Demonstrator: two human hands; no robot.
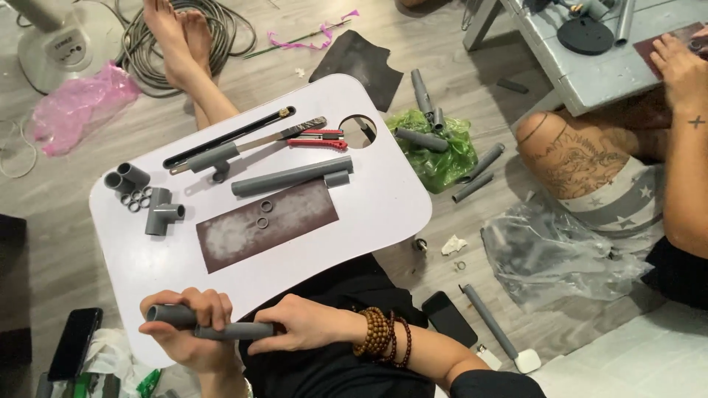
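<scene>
My left hand (188,332) is closed around the wider grey sleeve (168,315) at the left end of a grey plastic pipe (234,332). My right hand (302,324), with wooden bead bracelets at the wrist, grips the thinner right part of that pipe. I hold the pipe level, just over the near edge of a white lap table (383,214). On the table lie a brown sandpaper sheet (295,217) with two small rings, a grey tee fitting (162,214), short pipe pieces (125,179), a long grey pipe (291,177), a hand saw (251,144) and a red cutter (317,140).
Another person sits at the right with a tattooed leg (575,158) and a hand (682,70) on a grey bench (590,70). A green bag (435,158) with pipe pieces, a clear plastic bag (553,254), two phones (74,343) (450,317), bare feet (177,37) and coiled cable lie on the floor.
</scene>
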